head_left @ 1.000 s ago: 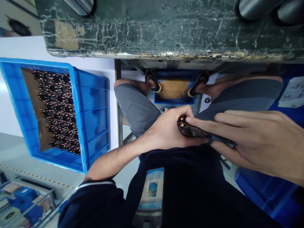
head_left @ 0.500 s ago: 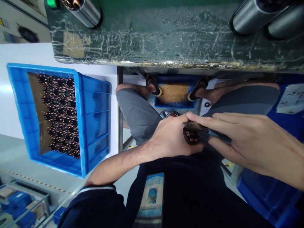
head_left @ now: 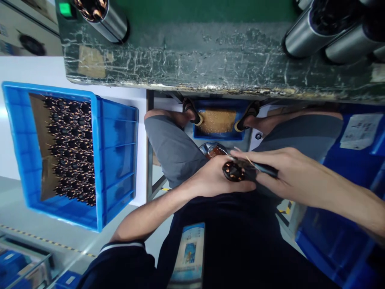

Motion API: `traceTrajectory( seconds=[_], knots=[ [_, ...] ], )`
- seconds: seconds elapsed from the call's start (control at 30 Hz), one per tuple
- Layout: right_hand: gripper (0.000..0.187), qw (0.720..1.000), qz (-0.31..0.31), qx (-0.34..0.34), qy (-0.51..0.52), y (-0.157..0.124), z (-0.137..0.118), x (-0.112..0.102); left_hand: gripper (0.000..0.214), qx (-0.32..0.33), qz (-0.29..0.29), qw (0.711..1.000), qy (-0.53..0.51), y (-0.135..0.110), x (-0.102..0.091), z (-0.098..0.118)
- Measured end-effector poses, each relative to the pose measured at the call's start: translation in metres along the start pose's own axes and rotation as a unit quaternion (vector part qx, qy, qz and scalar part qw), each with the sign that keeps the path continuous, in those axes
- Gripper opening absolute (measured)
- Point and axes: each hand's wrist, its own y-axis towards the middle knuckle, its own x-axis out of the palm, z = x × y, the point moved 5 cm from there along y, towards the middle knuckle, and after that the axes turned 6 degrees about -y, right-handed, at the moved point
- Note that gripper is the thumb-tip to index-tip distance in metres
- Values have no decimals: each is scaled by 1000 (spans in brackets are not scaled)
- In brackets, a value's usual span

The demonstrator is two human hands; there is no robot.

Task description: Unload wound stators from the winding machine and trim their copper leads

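My left hand (head_left: 210,176) is wrapped around a black motor stator (head_left: 233,171), its end with copper wire turned up toward me. In my right hand (head_left: 294,172) is a pair of wire cutters with dark handles (head_left: 267,170); their metal jaws are at the stator's upper right edge, somewhat blurred. A thin copper-coloured strand shows beside the jaws. Both hands are over my lap, below the edge of the green workbench (head_left: 192,60). Most of the stator's body is hidden by my left fingers.
On the left stands a blue crate (head_left: 117,148) holding rows of copper-wound stators (head_left: 73,152) against cardboard. Metal cylinders (head_left: 303,38) stand on the bench at right, another cylinder (head_left: 112,26) at left. Between the feet lies a blue tray (head_left: 218,134) with small scraps.
The cutters' jaws have drawn back slightly from over the stator, whose wired end now shows more fully. Both hands appear a little further left, as the whole view has shifted slightly.
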Motion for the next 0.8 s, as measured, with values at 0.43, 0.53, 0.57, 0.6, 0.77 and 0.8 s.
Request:
traceTrajectory(
  seconds=[0.43,0.53,0.57,0.6,0.77,0.8],
  knots=[
    [49,919,11,130,373,-13,1,33,95,213,111,970,39,-44,-7,-5],
    [48,847,-42,162,504,-17,0,44,63,438,159,782,414,-73,-2,25],
    [50,832,-58,159,529,-16,-4,49,42,466,142,723,490,-78,3,30],
    [52,822,-63,153,545,-16,-8,53,25,472,118,690,536,-81,8,34],
    [56,781,37,184,596,-21,-4,70,16,450,176,706,518,-95,-6,82],
    [58,776,47,183,601,-23,0,73,15,444,229,696,516,-100,-18,96]
  ],
)
